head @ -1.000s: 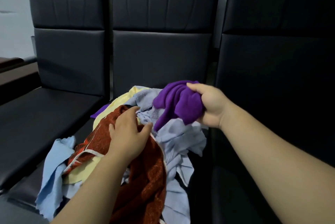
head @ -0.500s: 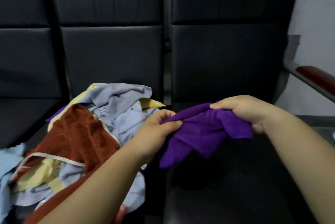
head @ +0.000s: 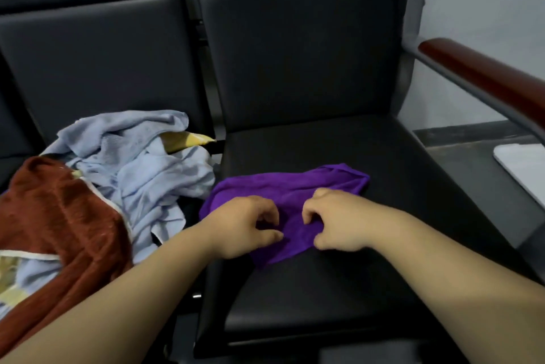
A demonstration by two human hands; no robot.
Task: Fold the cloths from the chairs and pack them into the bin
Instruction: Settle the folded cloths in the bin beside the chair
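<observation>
Two hands (head: 244,228) (head: 339,223), one purple cloth (head: 283,186), two chairs (head: 295,69) (head: 103,69) (the heap (head: 141,175) defies counting).

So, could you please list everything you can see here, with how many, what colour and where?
chairs: two in plain view, black, side by side.
purple cloth: one, purple, lying on the right-hand seat.
blue cloths: number unclear, light blue, crumpled in the pile on the left-hand seat.
towel: one, rust red with white trim, at the front of that pile.
yellow cloth: at least one, yellow, poking out behind the blue cloths.
armrest: one, reddish brown, far right.
white object: one, white, cut off at the right edge; unidentifiable.
left hand: pinches the purple cloth.
right hand: pinches the purple cloth.
</observation>
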